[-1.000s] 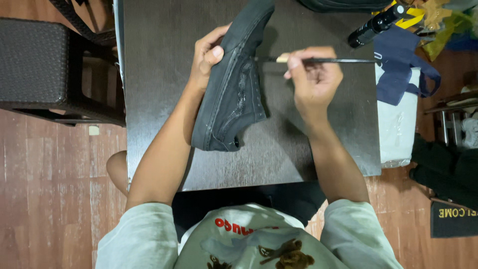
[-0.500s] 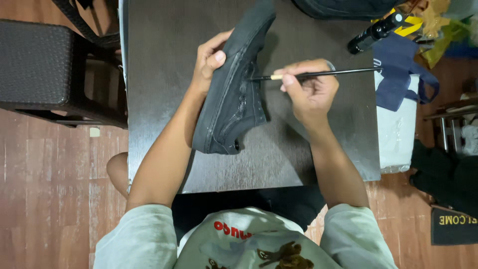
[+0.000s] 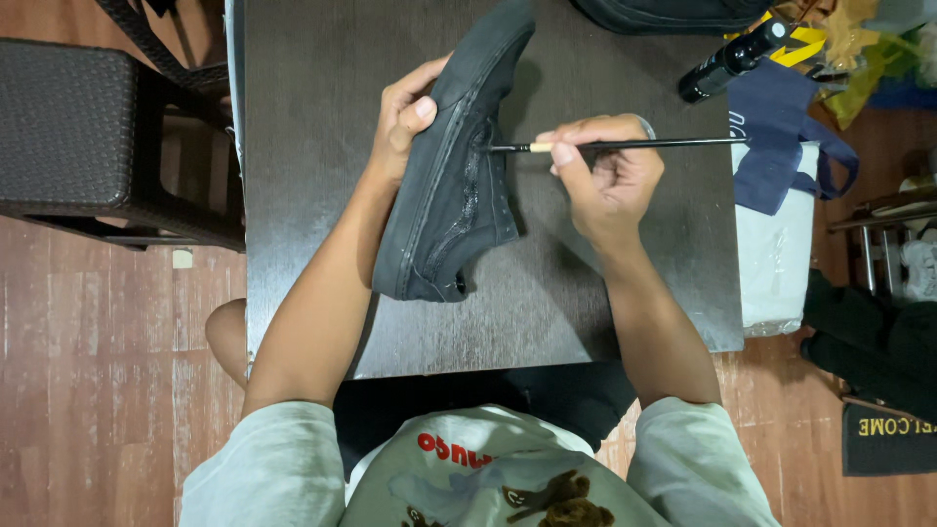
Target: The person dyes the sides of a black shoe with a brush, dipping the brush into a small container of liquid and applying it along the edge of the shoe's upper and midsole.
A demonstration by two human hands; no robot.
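I saw the dark table (image 3: 322, 117) filling the middle of the frame, set on a reddish wooden floor (image 3: 107, 322). A dark woven chair (image 3: 68, 127) stood at the upper left, just beside the table's left edge. At the top edge, right of centre, the bottom of a black bag (image 3: 673, 12) showed. On the right side of the frame a navy cloth bag (image 3: 781, 146) hung over something white (image 3: 776, 263) that touched the table's right edge, and a dark mat (image 3: 883, 434) lay at the lower right.

The black shoe (image 3: 449, 185) sat in the centre of the frame, above the table, running from the top centre down toward the middle, with its toe at the top and its heel opening low. My left hand (image 3: 405, 122) gripped it from the left side, thumb pressed on the upper and the other fingers wrapped behind, out of sight. My right hand (image 3: 605, 181) was just right of the shoe, its thumb and forefinger pinching a thin black paintbrush (image 3: 625, 145) near the pale ferrule, the remaining fingers curled into the palm. The brush lay level, its tip touching the shoe's lace area and its handle pointing toward the right of the frame.

A black spray bottle (image 3: 727, 63) lay tilted at the upper right, near the table's far corner, well apart from both hands.
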